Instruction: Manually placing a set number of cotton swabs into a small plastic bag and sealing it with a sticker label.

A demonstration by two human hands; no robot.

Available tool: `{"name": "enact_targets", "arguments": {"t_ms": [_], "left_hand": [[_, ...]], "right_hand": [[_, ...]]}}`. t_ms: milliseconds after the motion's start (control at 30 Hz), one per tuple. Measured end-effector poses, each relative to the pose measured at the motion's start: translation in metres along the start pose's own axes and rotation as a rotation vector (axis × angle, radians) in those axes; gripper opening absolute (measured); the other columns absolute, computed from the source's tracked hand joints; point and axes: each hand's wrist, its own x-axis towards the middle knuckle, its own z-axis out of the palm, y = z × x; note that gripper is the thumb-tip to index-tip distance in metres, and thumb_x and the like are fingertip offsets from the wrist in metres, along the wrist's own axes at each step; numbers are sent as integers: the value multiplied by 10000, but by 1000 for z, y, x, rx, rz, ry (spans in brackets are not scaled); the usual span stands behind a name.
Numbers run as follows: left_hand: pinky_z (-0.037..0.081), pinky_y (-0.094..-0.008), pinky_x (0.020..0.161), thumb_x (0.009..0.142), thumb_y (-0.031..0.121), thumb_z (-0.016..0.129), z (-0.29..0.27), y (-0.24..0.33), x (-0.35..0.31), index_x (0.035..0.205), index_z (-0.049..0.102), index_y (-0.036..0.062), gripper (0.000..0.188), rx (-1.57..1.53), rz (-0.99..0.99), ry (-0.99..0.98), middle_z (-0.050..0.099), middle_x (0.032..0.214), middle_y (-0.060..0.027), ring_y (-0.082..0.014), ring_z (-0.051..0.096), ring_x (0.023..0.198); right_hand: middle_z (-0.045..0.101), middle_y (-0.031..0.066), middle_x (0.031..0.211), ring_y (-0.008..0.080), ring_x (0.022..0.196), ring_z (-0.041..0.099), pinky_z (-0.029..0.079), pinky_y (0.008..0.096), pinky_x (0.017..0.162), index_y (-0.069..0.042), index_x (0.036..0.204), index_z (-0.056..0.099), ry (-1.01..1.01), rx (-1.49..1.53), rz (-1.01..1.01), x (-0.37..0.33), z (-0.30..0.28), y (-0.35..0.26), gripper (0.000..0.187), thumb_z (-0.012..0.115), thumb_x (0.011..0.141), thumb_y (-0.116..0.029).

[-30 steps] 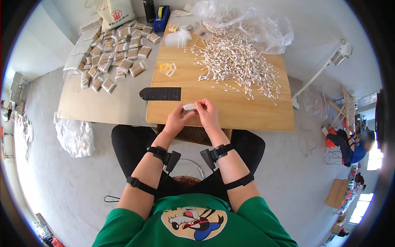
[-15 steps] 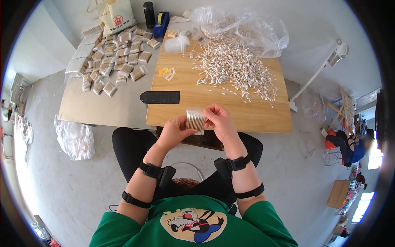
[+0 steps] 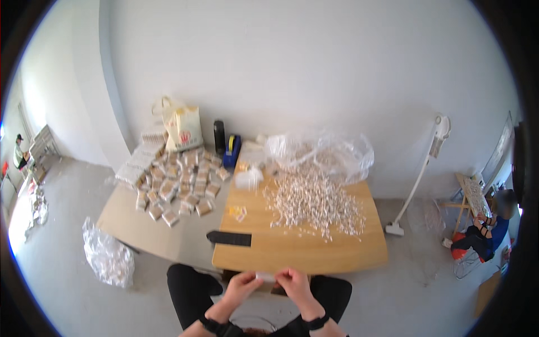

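Note:
In front of the table's near edge, my left hand (image 3: 241,286) and my right hand (image 3: 295,285) pinch the two ends of a small clear packet of cotton swabs (image 3: 265,277). Only a narrow, pale strip of it shows between my fingers, and motion blurs it. A large heap of loose cotton swabs (image 3: 317,205) lies beyond my hands on the wooden board (image 3: 303,259). Many filled packets (image 3: 188,185) are piled on the table to the left. A black strap-like strip (image 3: 229,238) lies near the board's left edge.
A blue tape dispenser (image 3: 232,151), a black bottle (image 3: 219,136) and a cloth bag (image 3: 184,129) stand at the back. Yellow labels (image 3: 237,212) lie on the board. A plastic bag (image 3: 331,157) lies behind the heap. A white vacuum cleaner (image 3: 421,174) leans right; another person (image 3: 485,230) sits beyond.
The view has tilted up, showing more wall and less of my arms. My hands still hold the packet, which now appears as a thin strip instead of showing its broad face.

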Motion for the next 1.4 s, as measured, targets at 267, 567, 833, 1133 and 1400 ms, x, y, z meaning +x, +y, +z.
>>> {"name": "enact_targets", "arguments": {"t_ms": [267,567,833,1133,1400], "left_hand": [[480,-197,765,923,57,696,6,11,-13,1026,707,-17,127,-105,-35,49,698,919,-3,-53,601,821],[500,-205,792,899,6,697,6,24,-21,969,715,-16,75,40,17,35,729,1008,-59,-80,626,873],[503,-216,781,883,10,719,-3,27,-21,965,727,-24,89,38,0,12,731,982,-64,-86,637,865],[508,-242,794,859,-32,720,-6,31,-6,833,709,-29,28,46,31,-19,730,963,-104,-131,656,864],[524,-242,695,813,18,767,-3,19,1,871,739,17,65,393,240,-10,728,901,-68,-128,670,805]], "right_hand": [[677,51,743,107,693,680,548,250,617,16,863,657,59,124,-65,-23,4,7,118,715,902,-80],[676,53,813,94,723,664,543,238,660,6,914,644,28,-111,-195,-33,0,-4,99,719,899,-57],[665,63,807,127,720,650,513,256,653,-21,895,681,-19,-151,-244,-34,0,-3,83,740,865,-73],[658,62,825,130,731,653,510,247,658,-15,891,676,-26,-97,-240,-25,-2,-10,50,717,862,-17],[661,59,881,125,780,661,525,253,676,-8,915,658,-65,-210,-251,-23,-1,-8,61,705,875,-7]]}}
